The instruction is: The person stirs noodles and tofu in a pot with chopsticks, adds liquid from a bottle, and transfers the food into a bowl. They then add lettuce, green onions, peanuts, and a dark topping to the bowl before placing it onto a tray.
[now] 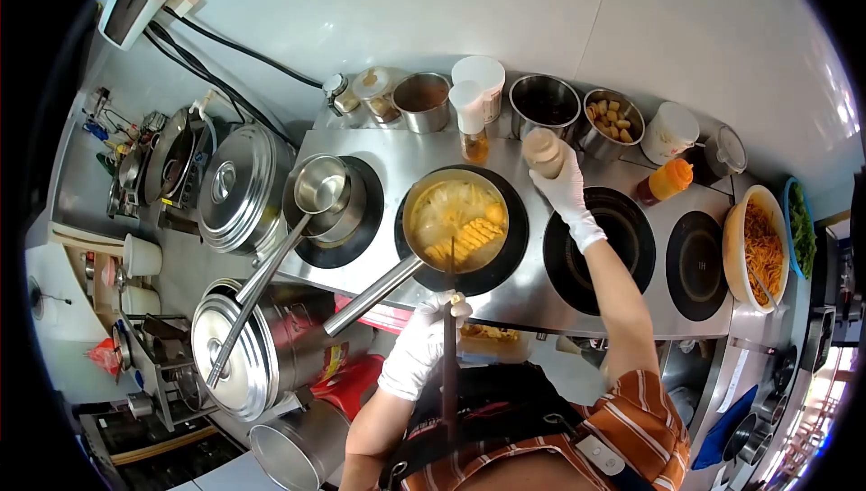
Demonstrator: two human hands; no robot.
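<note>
My right hand [566,186], in a white glove, is closed round a small shaker jar [542,150] with a pale lid, above the back of the steel counter. My left hand [421,338], also gloved, is closed on a pair of dark chopsticks [450,374] near the counter's front edge. Their thin tips reach over a saucepan [410,186] on a black hob plate. Yellow broth, a block of noodles [469,238] and some pale pieces lie in the pan. The pan's long handle [374,296] points to the front left.
A ladle [319,186] rests on a pot at the left. Along the wall stand jars, an oil bottle [473,130] and steel pots [545,105]. A sauce bottle [668,181], a noodle bowl [732,247] and greens are at the right. Lidded stockpots [236,186] stand far left.
</note>
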